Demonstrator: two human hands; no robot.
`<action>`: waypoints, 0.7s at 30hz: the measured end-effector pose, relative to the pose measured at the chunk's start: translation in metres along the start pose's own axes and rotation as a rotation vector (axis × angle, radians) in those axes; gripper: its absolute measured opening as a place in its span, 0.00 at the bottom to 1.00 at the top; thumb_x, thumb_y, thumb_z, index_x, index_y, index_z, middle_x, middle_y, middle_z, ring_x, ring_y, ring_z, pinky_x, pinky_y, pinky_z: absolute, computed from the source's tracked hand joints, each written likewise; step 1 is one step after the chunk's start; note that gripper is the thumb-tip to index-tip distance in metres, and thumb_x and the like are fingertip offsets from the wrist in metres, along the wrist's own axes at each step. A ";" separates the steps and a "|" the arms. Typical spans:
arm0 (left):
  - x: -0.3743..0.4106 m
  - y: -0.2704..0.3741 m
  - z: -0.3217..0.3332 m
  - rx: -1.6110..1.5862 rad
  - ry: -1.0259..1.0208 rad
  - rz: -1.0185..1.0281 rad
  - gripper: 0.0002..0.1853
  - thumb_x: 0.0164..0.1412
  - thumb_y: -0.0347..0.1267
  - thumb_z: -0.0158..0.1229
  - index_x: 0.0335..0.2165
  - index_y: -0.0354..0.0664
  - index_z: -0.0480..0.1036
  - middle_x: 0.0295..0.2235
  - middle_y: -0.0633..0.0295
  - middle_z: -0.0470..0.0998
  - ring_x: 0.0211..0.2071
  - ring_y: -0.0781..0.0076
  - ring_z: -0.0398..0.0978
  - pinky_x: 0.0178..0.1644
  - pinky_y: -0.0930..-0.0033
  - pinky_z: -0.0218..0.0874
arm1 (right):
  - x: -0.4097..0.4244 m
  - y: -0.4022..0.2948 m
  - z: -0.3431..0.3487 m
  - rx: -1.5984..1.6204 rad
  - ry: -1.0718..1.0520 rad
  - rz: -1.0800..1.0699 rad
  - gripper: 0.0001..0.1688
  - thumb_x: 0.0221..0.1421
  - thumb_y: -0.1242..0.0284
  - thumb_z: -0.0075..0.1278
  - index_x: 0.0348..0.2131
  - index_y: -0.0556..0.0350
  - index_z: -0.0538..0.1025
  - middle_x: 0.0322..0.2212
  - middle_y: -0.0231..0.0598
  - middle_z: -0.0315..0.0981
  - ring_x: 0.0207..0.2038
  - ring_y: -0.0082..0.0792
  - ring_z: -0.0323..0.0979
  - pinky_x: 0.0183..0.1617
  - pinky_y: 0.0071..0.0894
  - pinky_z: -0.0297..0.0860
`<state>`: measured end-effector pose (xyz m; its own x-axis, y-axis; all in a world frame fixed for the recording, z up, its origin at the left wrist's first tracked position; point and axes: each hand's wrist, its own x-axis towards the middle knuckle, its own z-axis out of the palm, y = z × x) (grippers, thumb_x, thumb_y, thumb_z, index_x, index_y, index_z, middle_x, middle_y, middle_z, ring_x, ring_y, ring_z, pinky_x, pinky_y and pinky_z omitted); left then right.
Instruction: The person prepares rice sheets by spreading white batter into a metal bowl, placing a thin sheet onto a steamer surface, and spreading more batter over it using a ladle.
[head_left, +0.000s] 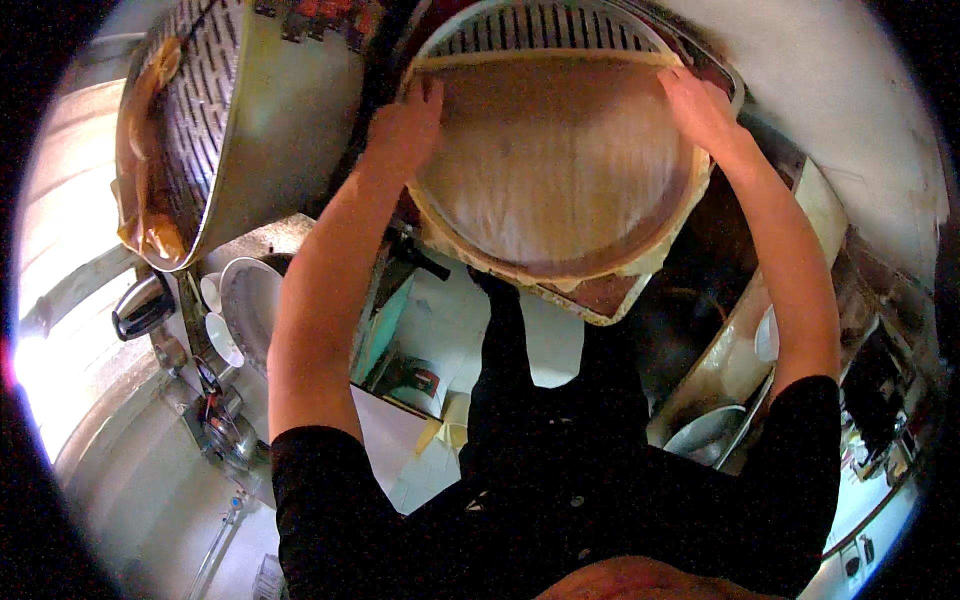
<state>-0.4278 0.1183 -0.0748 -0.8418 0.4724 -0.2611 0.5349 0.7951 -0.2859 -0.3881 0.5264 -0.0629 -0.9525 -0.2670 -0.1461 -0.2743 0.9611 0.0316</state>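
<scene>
A thin, translucent brownish sheet (555, 165) covers most of a large round vessel ahead of me. Its far edge runs straight across, and the near edge hangs loosely over the rim. Beyond that edge shows a slotted metal plate (540, 28). My left hand (409, 124) grips the sheet by its far left corner, with the fingertips partly hidden. At the far right corner, my right hand (697, 109) pinches the same sheet between thumb and fingers. What the sheet is made of is unclear.
To the left stands a big metal pot (292, 112) with a slotted top, a crumpled brown film (142, 150) along its edge. Below it are a metal pot (247, 300), white cups (223, 339) and an electric kettle (142, 306). A metal basin (705, 435) lies low right.
</scene>
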 end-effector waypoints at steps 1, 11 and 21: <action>-0.001 0.003 -0.008 0.003 -0.033 -0.005 0.27 0.57 0.30 0.46 0.57 0.43 0.57 0.49 0.46 0.68 0.32 0.50 0.78 0.32 0.57 0.72 | -0.007 0.001 0.002 -0.015 -0.028 0.007 0.10 0.55 0.76 0.38 0.35 0.60 0.71 0.36 0.52 0.71 0.34 0.55 0.74 0.37 0.50 0.73; -0.102 0.043 -0.014 -0.080 -0.335 0.001 0.24 0.55 0.30 0.48 0.51 0.36 0.61 0.42 0.50 0.73 0.30 0.54 0.79 0.29 0.59 0.72 | -0.121 -0.049 -0.004 0.106 -0.220 0.118 0.10 0.52 0.77 0.40 0.36 0.59 0.68 0.32 0.49 0.70 0.30 0.52 0.74 0.30 0.49 0.71; -0.189 0.171 -0.087 -0.804 -0.129 0.144 0.22 0.50 0.31 0.53 0.46 0.40 0.65 0.33 0.53 0.76 0.29 0.51 0.77 0.29 0.53 0.69 | -0.170 -0.160 -0.015 0.708 -0.277 -0.048 0.16 0.48 0.78 0.45 0.39 0.59 0.74 0.35 0.45 0.72 0.36 0.48 0.71 0.39 0.44 0.69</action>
<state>-0.1834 0.1977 0.0056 -0.7276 0.5824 -0.3626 0.3807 0.7824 0.4928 -0.1838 0.4168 -0.0281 -0.8482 -0.3724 -0.3765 -0.0758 0.7890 -0.6097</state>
